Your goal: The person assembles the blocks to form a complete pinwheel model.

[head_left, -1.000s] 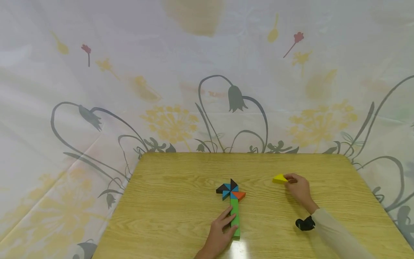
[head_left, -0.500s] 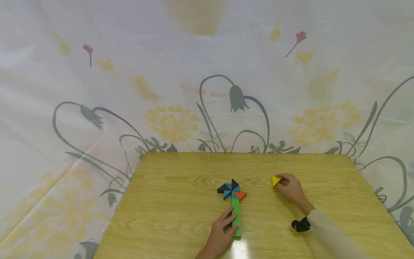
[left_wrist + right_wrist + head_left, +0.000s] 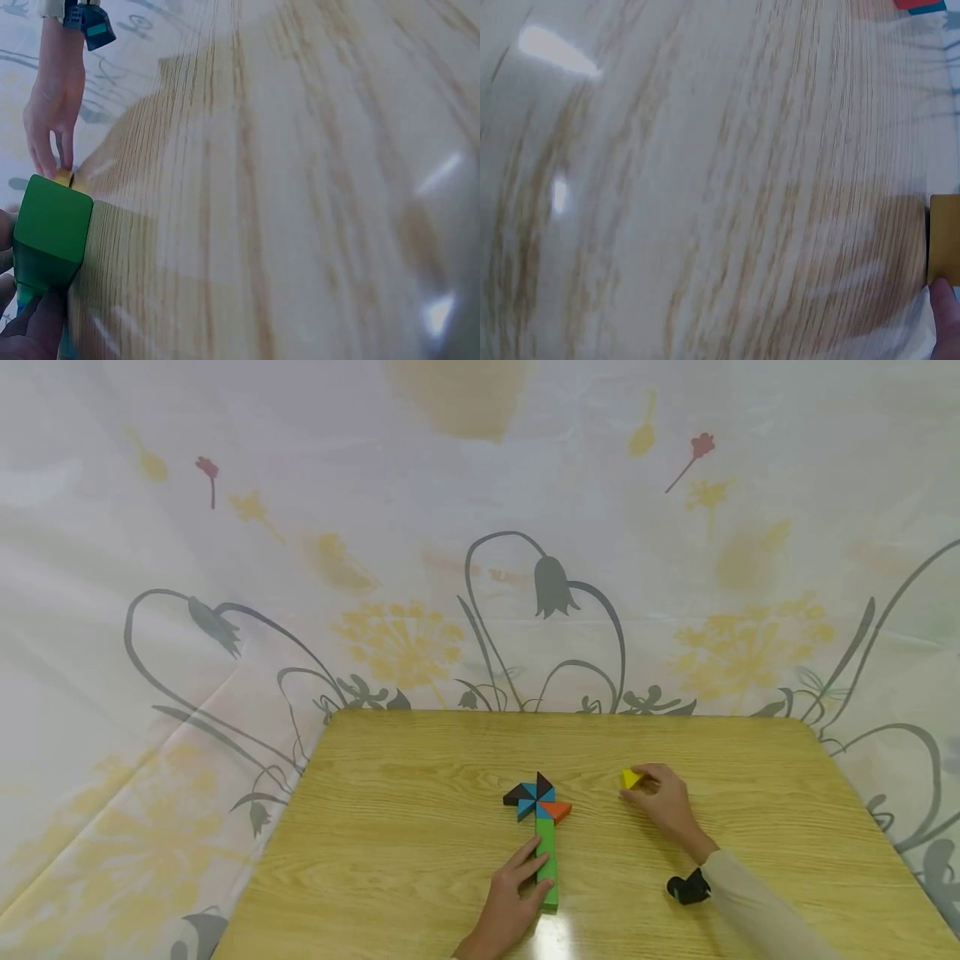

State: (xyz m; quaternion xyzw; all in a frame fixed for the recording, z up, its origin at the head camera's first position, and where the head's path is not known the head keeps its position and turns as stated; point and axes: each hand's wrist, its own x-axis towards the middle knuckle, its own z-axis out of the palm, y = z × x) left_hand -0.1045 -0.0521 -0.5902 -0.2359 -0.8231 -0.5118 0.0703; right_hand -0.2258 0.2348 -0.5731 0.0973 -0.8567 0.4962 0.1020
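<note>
Near the table's middle lies a pinwheel shape of blue triangular blocks [image 3: 546,795], two black triangular blocks [image 3: 517,795] and an orange triangular block [image 3: 557,811]. A long green block [image 3: 548,839] runs from it towards me like a stem. My left hand [image 3: 504,906] holds that stem, with fingers and thumb on either side of its green end [image 3: 52,221] in the left wrist view. To the right of the pinwheel, my right hand [image 3: 669,802] pinches a yellow triangular block [image 3: 628,778] between thumb and fingers. The right wrist view catches this yellow block [image 3: 945,240] at its edge, a fingertip below it.
The wood-grain table [image 3: 390,843] reaches back to a flower-printed curtain [image 3: 420,652]. A black wrist camera [image 3: 688,888] sits under my right forearm. Between the yellow block and the orange one lies a stretch of bare tabletop.
My right hand has moved a little left towards the pinwheel, turning the yellow block in its fingers. The left hand stays on the green block.
</note>
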